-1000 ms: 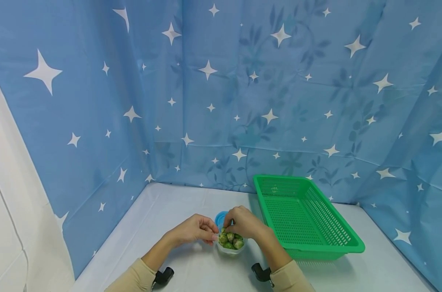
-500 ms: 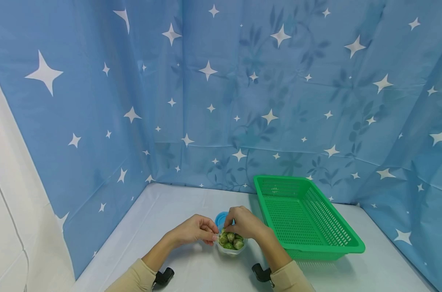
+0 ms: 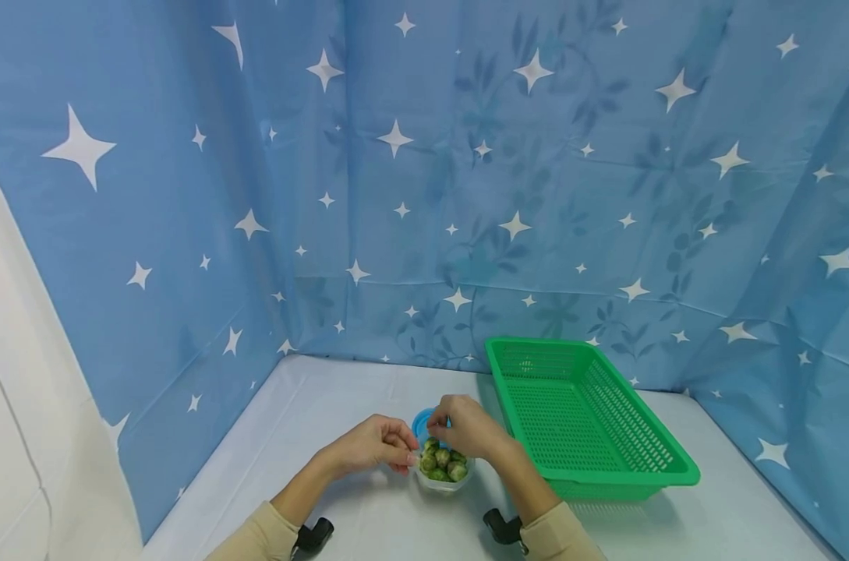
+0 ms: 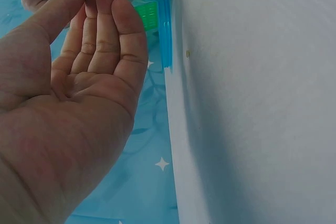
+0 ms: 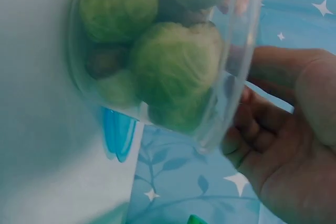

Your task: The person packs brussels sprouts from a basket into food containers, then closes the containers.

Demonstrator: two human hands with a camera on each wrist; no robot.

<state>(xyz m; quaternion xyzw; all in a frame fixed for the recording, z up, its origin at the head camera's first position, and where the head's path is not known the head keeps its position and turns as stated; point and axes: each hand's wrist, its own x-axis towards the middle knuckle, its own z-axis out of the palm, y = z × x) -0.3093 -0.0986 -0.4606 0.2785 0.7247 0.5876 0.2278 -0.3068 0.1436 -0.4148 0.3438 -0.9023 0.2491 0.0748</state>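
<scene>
A small clear plastic container (image 3: 441,485) full of Brussels sprouts (image 3: 442,458) stands on the white tablecloth. Thumb and fingertips of my left hand (image 3: 376,446) pinch its rim from the left; the left wrist view shows the palm of this left hand (image 4: 89,87) with the tips at the rim. Just above the sprouts' far side is my right hand (image 3: 468,427), its fingers loosely curled and nothing visible between them. The right wrist view looks through the container wall (image 5: 73,72) at the sprouts (image 5: 173,61); that hand's fingertips are partly hidden behind the rim.
A blue lid (image 3: 422,421) lies right behind the container. To the right sits a large green plastic basket (image 3: 624,476) with perforated walls. A blue curtain (image 3: 410,179) with white stars hangs along the back and sides of the table.
My right fingers have lifted slightly off the sprouts, uncovering more of the one at the far side. The left hand still holds the rim. The head view has shifted a little.
</scene>
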